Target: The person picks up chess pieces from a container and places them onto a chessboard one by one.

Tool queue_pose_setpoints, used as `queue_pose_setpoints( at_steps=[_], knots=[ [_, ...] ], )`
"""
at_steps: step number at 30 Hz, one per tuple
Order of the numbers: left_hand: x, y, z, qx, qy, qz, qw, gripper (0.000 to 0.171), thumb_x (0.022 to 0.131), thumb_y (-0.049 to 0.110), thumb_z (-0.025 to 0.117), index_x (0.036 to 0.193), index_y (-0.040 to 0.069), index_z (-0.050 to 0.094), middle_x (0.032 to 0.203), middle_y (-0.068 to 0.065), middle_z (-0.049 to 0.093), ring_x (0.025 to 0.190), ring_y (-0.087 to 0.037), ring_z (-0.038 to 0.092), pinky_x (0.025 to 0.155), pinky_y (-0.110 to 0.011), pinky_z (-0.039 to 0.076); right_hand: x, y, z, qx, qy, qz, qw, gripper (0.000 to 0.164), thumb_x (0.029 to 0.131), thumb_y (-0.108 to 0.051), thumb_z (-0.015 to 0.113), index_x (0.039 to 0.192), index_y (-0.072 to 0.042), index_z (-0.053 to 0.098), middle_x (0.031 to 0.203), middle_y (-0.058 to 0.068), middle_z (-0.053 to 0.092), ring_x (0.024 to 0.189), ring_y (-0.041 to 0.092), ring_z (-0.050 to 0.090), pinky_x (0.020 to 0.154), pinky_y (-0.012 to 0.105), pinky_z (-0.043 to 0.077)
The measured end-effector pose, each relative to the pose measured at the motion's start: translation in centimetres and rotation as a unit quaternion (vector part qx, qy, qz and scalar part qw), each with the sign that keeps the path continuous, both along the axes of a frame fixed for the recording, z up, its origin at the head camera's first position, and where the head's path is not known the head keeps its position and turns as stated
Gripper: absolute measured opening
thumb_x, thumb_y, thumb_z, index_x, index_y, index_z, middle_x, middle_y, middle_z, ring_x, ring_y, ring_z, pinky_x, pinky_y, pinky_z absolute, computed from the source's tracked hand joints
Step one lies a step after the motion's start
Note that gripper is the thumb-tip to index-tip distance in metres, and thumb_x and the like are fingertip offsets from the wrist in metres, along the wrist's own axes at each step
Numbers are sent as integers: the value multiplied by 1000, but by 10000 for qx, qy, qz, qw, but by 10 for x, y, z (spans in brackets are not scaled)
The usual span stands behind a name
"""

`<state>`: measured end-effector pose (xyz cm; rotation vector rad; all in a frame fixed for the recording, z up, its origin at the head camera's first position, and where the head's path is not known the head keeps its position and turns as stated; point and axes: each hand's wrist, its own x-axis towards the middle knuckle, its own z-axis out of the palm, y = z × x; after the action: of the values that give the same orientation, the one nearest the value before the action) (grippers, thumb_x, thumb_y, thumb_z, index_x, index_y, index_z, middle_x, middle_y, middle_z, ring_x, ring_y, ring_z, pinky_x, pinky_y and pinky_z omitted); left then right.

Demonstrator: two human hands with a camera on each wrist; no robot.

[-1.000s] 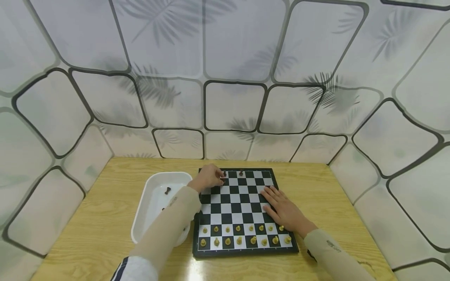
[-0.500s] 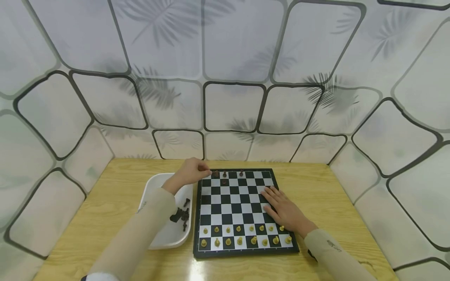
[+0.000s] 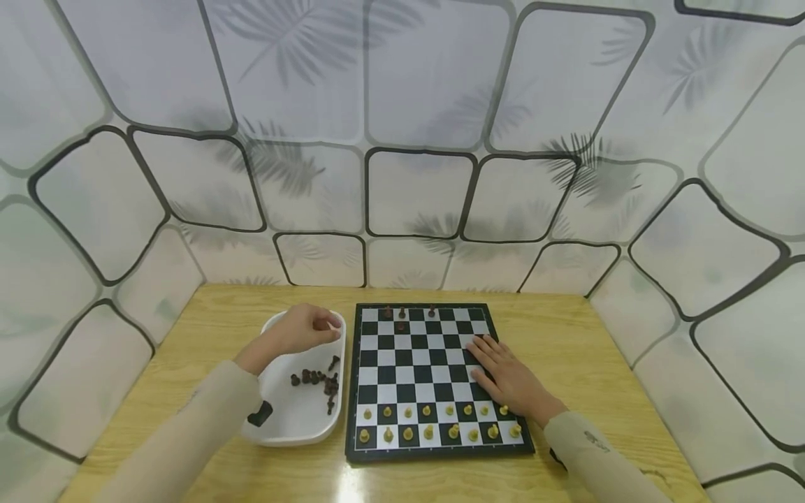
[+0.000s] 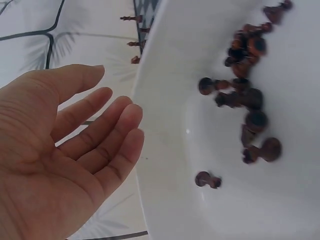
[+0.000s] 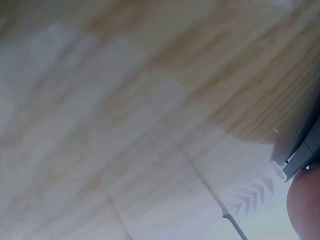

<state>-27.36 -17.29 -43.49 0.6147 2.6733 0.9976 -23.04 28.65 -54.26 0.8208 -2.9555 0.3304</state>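
Dark chess pieces [image 3: 314, 377] lie loose in your white tub [image 3: 289, 423], beside the chessboard [image 3: 404, 374]. Your left hand [image 3: 297, 330] hovers over the tub, released, fingers slack; your right hand [image 3: 506, 376] rests flat on the chessboard.

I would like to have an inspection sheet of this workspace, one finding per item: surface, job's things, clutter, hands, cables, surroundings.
Surface: wooden table, bright reflection on the near side.
Job's things: chessboard with yellow pieces in two near rows and four dark pieces at the far side; loose dark pieces in the white bin.
Clutter: nothing seen.
Hands: left hand over the bin, holding nothing; right hand resting on the board's right side.
Cables: nothing seen.
Surroundings: wall with leaf and stone-outline print.
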Motion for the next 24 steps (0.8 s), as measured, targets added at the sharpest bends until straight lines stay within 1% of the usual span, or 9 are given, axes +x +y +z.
queue_pose_setpoints(
  at_steps=[3, 5, 8, 10, 12, 14, 17, 21, 24],
  knots=[
    [11, -7, -4, -132, -73, -100, 9998, 25, 97, 20, 75, 116, 3, 76, 93, -5, 77, 78, -11, 67, 69, -30, 56, 0, 0, 0, 44, -11, -5, 10000, 63, 110, -40, 52, 162, -8, 39, 169, 16, 39, 159, 40, 30, 127, 59, 28],
    [17, -10, -7, -188, -38, -145, 9997, 26, 95, 18, 76, 115, 2, 75, 91, -4, 77, 76, -11, 67, 68, -30, 57, 0, 0, 0, 93, -37, -32, 9999, 63, 110, -41, 50, 163, -9, 38, 170, 14, 37, 160, 39, 29, 128, 58, 27],
    [24, -11, -13, -263, -37, -61, 9996, 27, 94, 18, 78, 114, 1, 76, 88, -2, 76, 73, -9, 65, 66, -28, 56, 0, 0, 0, 131, -20, -53, 9999, 63, 110, -41, 50, 163, -9, 38, 169, 14, 38, 160, 39, 29, 128, 58, 27],
    [29, -10, -16, -322, 9, -63, 9995, 27, 93, 17, 78, 113, 0, 76, 86, -2, 75, 70, -8, 64, 64, -27, 55, 0, 0, 0, 138, -4, -59, 9999, 63, 110, -41, 50, 163, -9, 39, 169, 15, 38, 159, 39, 29, 128, 58, 28],
    [32, -9, -19, -347, -11, -9, 9994, 26, 92, 15, 79, 112, 0, 76, 83, -1, 74, 67, -7, 63, 61, -26, 54, 0, 0, 0, 124, 50, -34, 9999, 62, 110, -40, 50, 162, -8, 40, 168, 16, 39, 158, 40, 31, 127, 59, 29],
    [36, -8, -20, -340, -43, -34, 9994, 24, 90, 13, 79, 110, -1, 76, 80, -1, 72, 63, -7, 62, 58, -25, 54, 1, -1, 0, 97, 44, -26, 9999, 62, 110, -40, 51, 162, -7, 40, 168, 17, 39, 158, 41, 31, 127, 59, 29],
    [40, -7, -22, -353, -90, -72, 9993, 22, 89, 10, 80, 107, -2, 76, 78, 0, 70, 63, -8, 61, 57, -25, 53, 1, -2, 1, 79, -14, -38, 10000, 63, 110, -41, 51, 162, -8, 40, 168, 16, 39, 159, 40, 30, 127, 59, 28],
    [43, -6, -24, -546, -32, -189, 9983, 21, 86, 9, 82, 104, -1, 77, 79, 0, 72, 70, -8, 61, 63, -25, 53, 1, -3, 2, 95, -127, -86, 9998, 64, 110, -42, 50, 163, -9, 38, 170, 14, 37, 160, 38, 28, 129, 57, 26],
    [44, -7, -26, -691, -39, -275, 9972, 23, 83, 7, 85, 103, 1, 78, 82, -2, 74, 75, -10, 63, 67, -26, 55, 1, -3, 2, 77, -120, -75, 9999, 63, 110, -42, 50, 163, -9, 38, 170, 14, 37, 160, 38, 28, 129, 58, 26]
  ],
)
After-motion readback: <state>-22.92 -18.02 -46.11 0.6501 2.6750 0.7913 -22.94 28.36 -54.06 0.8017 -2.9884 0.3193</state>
